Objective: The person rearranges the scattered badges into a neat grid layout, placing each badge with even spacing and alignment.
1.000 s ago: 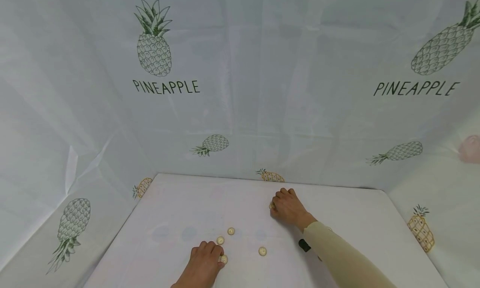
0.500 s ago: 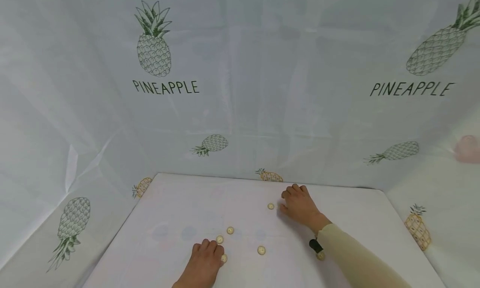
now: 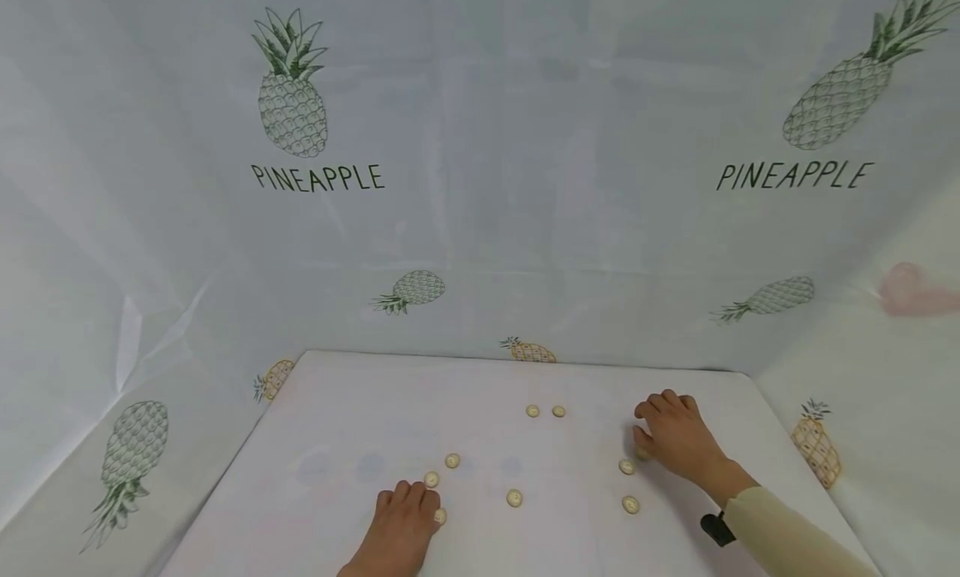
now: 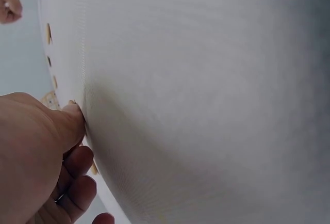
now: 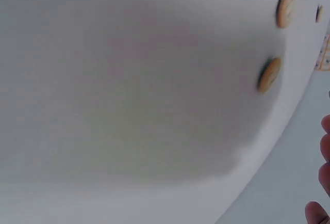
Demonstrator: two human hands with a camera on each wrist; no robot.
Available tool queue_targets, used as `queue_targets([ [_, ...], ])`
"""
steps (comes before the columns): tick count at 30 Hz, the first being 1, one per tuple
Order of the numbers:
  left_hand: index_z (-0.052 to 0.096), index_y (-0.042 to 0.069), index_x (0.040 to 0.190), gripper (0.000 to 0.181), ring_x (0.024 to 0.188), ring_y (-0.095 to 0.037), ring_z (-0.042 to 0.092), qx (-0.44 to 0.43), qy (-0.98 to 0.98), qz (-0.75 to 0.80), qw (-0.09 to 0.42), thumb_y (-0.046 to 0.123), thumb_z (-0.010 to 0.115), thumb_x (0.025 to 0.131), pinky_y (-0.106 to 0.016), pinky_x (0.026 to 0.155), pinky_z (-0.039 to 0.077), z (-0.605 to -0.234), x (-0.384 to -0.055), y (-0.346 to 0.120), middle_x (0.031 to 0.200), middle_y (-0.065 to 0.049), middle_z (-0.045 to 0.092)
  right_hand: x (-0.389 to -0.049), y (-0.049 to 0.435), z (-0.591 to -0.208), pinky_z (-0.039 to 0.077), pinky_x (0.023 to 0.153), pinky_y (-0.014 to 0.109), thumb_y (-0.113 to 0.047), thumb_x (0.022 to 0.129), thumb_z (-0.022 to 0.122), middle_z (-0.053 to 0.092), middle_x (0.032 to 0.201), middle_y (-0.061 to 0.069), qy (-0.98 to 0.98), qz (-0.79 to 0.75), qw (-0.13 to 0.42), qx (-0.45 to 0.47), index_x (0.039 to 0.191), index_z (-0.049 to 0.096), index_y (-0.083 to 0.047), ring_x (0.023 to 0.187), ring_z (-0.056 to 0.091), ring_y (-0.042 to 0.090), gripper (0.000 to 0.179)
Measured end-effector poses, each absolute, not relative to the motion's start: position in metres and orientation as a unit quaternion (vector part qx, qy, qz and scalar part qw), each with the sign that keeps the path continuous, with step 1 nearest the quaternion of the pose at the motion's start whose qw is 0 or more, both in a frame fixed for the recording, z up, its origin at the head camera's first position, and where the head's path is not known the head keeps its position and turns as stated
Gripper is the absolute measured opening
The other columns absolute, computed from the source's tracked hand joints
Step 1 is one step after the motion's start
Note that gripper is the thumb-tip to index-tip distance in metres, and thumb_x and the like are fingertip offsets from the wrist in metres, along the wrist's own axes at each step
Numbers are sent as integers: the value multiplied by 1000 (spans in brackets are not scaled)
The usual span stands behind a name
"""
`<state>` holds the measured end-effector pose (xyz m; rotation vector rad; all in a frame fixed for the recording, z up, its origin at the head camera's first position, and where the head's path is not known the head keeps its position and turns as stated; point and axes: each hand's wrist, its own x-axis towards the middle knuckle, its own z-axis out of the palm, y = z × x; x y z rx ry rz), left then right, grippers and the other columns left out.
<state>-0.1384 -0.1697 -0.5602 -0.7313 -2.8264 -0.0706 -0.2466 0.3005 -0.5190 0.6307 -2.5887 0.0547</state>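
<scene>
Small round wooden discs with a dark mark on top, resembling Chinese chess pieces, lie on the white table. In the head view, my left hand (image 3: 401,523) rests at the front left, fingers curled, thumb and forefinger at a wooden disc (image 3: 440,517) whose right part shows. The left wrist view has the thumb (image 4: 72,121) pressed down at the table surface. My right hand (image 3: 678,439) hovers at the right with loosely bent fingers. Another disc (image 3: 642,454) sits partly hidden by its thumb side. Only fingertips (image 5: 325,149) enter the right wrist view, beside the discs (image 5: 269,74).
Two discs lie left of centre (image 3: 452,460), (image 3: 431,479), one near the middle (image 3: 513,498). At the back is a pair (image 3: 532,411), (image 3: 558,411). Two more are left of the right hand (image 3: 627,467), (image 3: 631,504). A pineapple-print sheet (image 3: 487,185) surrounds the table (image 3: 360,427).
My right hand has left the back-middle disc and moved right and nearer, uncovering a second disc there. My left hand has stayed by its disc. The head view has shifted slightly.
</scene>
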Motion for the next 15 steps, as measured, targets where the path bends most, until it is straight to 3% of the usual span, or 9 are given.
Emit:
queue_targets([
  [8,59,15,98,32,83,-14,40,-246,-962,-23,114,33,84,89,-39,72,40,-561,-137,-169,94,2,53,-229,318,-536,46,85,55,-33,89,84,65,96,0,-959,3,181,217,97,72,-13,93,57,25,25],
  [15,59,14,99,32,85,-14,39,-242,-963,-24,114,33,83,90,-38,73,40,-561,-137,-168,95,3,51,-226,319,-551,44,80,45,-28,87,86,66,92,-5,-945,-12,212,248,92,73,-17,89,53,18,17],
])
